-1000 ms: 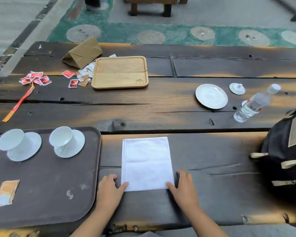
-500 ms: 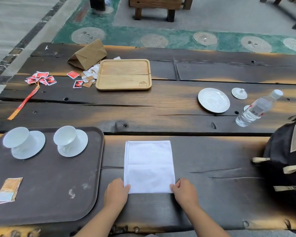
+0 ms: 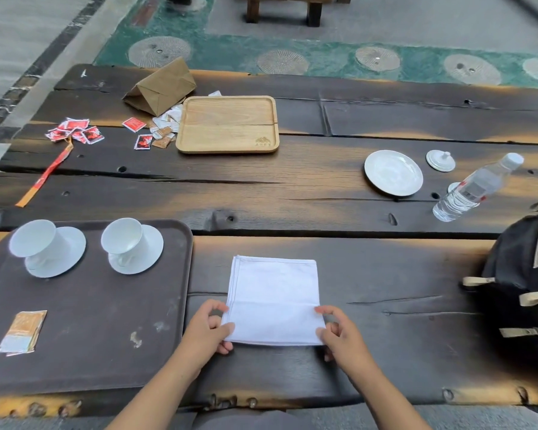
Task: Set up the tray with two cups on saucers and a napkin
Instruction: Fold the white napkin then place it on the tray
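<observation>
A folded white napkin (image 3: 274, 299) lies on the dark wooden table, right of the brown tray (image 3: 84, 330). My left hand (image 3: 207, 330) pinches its near left corner and my right hand (image 3: 339, 333) pinches its near right corner, lifting the near edge slightly. Two white cups stand on saucers at the tray's far end: the left cup (image 3: 36, 240) on its saucer (image 3: 61, 259), the right cup (image 3: 123, 235) on its saucer (image 3: 140, 254). Small packets (image 3: 24, 332) lie on the tray's near left.
A light wooden tray (image 3: 227, 124), a brown paper bag (image 3: 162, 85) and scattered red sachets (image 3: 75, 133) lie at the far left. A spare saucer (image 3: 393, 172), a small lid (image 3: 440, 160), a water bottle (image 3: 475, 187) and a black backpack (image 3: 522, 290) stand on the right.
Both hands went from lying flat beside the napkin's near corners to pinching them, and the near edge has lifted a little off the table.
</observation>
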